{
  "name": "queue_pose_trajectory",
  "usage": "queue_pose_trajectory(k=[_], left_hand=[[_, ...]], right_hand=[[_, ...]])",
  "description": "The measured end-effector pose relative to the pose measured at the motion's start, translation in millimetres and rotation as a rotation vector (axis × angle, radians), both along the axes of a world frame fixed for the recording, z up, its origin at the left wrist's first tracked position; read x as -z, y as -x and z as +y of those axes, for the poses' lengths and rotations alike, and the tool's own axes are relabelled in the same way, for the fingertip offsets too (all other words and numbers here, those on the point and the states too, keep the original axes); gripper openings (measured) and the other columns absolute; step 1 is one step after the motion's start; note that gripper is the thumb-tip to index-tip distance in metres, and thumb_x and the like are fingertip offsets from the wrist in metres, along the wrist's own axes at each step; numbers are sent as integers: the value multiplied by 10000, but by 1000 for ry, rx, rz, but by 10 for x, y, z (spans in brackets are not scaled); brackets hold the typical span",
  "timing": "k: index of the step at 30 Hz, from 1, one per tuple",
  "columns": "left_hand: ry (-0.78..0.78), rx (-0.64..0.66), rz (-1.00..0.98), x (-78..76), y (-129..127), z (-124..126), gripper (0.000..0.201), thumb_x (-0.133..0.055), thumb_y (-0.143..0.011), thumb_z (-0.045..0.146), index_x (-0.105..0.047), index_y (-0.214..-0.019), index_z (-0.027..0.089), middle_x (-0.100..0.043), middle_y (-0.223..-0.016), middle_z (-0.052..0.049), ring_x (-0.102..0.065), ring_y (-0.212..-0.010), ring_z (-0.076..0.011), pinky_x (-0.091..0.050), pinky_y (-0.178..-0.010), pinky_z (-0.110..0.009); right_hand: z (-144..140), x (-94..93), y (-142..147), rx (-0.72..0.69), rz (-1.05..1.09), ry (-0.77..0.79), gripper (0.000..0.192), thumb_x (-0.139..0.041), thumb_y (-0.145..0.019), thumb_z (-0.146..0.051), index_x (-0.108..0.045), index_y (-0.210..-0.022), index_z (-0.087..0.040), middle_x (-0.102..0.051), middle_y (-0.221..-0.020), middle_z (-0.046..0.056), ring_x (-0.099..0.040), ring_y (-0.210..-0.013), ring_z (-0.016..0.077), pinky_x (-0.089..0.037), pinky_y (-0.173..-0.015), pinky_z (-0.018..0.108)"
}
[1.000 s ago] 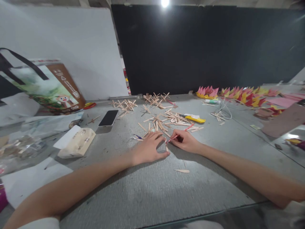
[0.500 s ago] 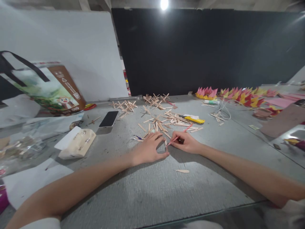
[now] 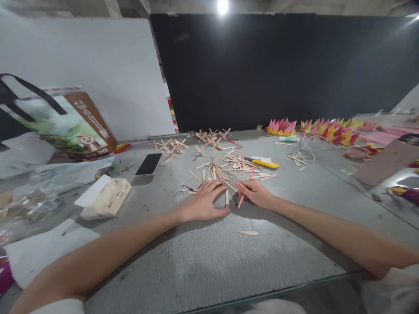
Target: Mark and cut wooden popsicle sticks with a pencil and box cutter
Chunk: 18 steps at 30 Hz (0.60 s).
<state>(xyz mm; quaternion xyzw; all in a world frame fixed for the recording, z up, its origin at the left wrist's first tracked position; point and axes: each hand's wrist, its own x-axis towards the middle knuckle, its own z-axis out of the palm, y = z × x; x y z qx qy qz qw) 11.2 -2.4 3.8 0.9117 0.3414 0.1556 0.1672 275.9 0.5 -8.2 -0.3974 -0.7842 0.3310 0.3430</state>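
A short flat wooden craft stick (image 3: 227, 198) stands between the thumb and forefinger of my left hand (image 3: 204, 201), which pins it at its two ends on the table. My right hand (image 3: 257, 194) grips a slim pink pencil (image 3: 241, 201), its tip pointing down at the table just right of the stick, apart from it. Nearer to me lies a loose wooden piece with one pointed end (image 3: 249, 233). Beyond my hands, several craft sticks (image 3: 240, 162) are heaped. By my left fingertips lies a small dark blue-handled tool (image 3: 187, 189), partly hidden.
A yellow utility knife (image 3: 266, 163) rests on the sticks. To the left are a phone (image 3: 149, 164), a tissue pack (image 3: 108, 198), white paper (image 3: 49, 248) and a shopping bag (image 3: 81, 126). Folded paper flowers (image 3: 282, 127), a white cable (image 3: 307, 150) and a brownish box (image 3: 382, 161) lie right.
My right hand has drawn the pencil off the stick to the right and tipped it more upright. My left hand stays around the stick. The view has shifted slightly.
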Motion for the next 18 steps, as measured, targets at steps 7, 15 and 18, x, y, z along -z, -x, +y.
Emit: queue_pose_trajectory(k=[7, 15, 18], left_hand=[[30, -3, -98, 8, -9, 30, 776, -870, -827, 580, -607, -1488, 271, -534, -1609, -148, -443, -1552, -382, -349, -1304, -594], [-1, 79, -124, -37, 48, -144, 768, -759, -967, 386, -389, -1635, 300, -648, -1465, -114, -447, -1563, -341, -388, -1299, -562], [-29, 113, -117, -34, 50, -167, 709, -650, -1025, 281, -331, -1657, 319, -724, -1329, -75, -494, -1533, -297, -411, -1286, -534]], right_hand=[[-21, -45, 17, 10, -18, -32, 697, -424, -1090, -702, -617, -625, -220, -587, -525, -3, -451, -484, 135, -357, -525, 283], [-43, -65, 8, -12, -53, -102, 651, -430, -1100, -666, -573, -646, -221, -618, -559, 1, -498, -513, 136, -377, -546, 277], [-98, -41, 39, -11, -41, -125, 563, -529, -1068, -638, -537, -675, -235, -628, -569, 2, -546, -520, 142, -383, -527, 267]])
